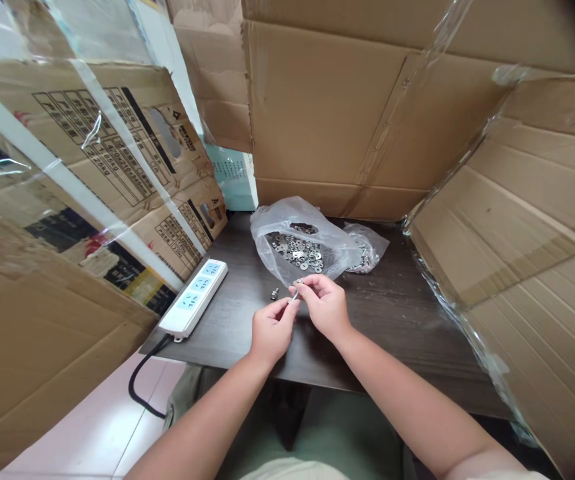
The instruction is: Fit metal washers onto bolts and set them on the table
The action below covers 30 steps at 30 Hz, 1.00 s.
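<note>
Dark table (pixel 392 320); fingers (pixel 301 288) hide small screw (pixel 294 297).

Small shiny silver metal bolt (pixel 294 297) was pinched between left hand (pixel 270 331) and right hand (pixel 324 305). Clear crinkled glossy plastic bag (pixel 287 223) held bright metal washers (pixel 300 253). Dark wood-grain tabletop (pixel 397 313) looked matt; brown corrugated cardboard walls (pixel 327 100) rough, taped glossy. White power strip (pixel 194 297): smooth plastic.

Dark brown table (pixel 392 320); white power strip (pixel 194 299); silver washers (pixel 297 253); clear bag (pixel 267 230).
</note>
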### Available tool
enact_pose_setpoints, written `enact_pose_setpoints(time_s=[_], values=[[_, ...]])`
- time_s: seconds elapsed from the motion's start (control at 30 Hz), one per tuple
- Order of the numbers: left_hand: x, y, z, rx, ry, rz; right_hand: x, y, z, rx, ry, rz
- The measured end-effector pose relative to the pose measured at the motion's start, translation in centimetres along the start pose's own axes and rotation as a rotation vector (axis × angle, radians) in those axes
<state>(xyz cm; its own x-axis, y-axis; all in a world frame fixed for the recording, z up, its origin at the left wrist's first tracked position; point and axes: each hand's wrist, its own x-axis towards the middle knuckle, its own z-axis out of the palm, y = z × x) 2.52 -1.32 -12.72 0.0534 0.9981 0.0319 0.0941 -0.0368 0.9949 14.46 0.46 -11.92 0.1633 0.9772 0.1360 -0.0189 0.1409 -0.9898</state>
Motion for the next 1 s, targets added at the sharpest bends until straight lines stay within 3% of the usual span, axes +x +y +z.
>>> enact_pose_setpoints(time_s=[0.17,0.4,0.6,0.7,0.8,0.9,1.0], values=[[0.1,-0.1,-0.1,-0.026,0.003,-0.001,-0.6,0.5,0.1,-0.135,0.003,-0.092],[0.4,-0.5,0.0,-0.201,-0.06,-0.063,-0.9,0.9,-0.5,-0.302,-0.013,-0.377],[0.8,-0.9,0.0,-0.459,-0.186,-0.158,-1.8,0.1,-1.2,-0.228,-0.212,-0.513],[0.9,-0.6,-0.2,-0.58,-0.257,-0.216,-1.9,-0.5,-1.4,-0.069,-0.228,-0.524],[0.8,-0.1,-0.5,-0.719,-0.307,-0.29,-1.4,-0.9,-1.9,0.107,-0.105,-0.452],[0.9,0.0,-0.8,-0.83,-0.358,-0.351,-0.5,-0.9,-2.6,0.232,0.007,-0.204],[0.9,-0.2,-1.0,-0.877,-0.427,-0.378,0.1,-1.1,-3.2,0.294,-0.004,0.044]])
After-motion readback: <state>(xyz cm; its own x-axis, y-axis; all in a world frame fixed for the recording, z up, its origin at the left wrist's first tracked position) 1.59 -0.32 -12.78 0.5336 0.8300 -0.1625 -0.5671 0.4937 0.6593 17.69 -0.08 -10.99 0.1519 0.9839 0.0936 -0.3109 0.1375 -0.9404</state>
